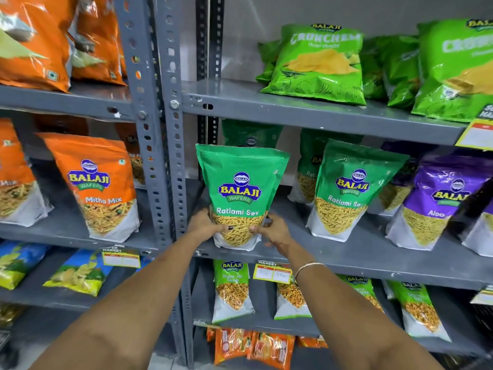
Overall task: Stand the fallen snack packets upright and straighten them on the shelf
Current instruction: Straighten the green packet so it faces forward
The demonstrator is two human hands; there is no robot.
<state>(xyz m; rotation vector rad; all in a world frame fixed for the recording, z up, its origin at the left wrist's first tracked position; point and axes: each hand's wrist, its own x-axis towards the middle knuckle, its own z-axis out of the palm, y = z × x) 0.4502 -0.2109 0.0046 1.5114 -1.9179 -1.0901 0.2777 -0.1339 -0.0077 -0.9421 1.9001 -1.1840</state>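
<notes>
A green Ratlami Sev packet point(240, 188) stands upright at the left end of the grey middle shelf point(360, 259). My left hand point(204, 222) grips its lower left side and my right hand point(274, 232) grips its lower right side, thumbs on the clear window. A second green Ratlami Sev packet point(349, 190) stands to the right, leaning slightly left. A purple Aloo packet point(437, 201) stands tilted further right. More green packets sit behind in the shadow.
Light green Crunchem bags point(320, 62) lean on the shelf above. Orange Mitha Mix packets point(98, 182) stand in the left bay past the slotted grey upright point(157, 129). Smaller packets point(232, 289) fill the shelf below, with yellow price tags point(272, 272) on the edges.
</notes>
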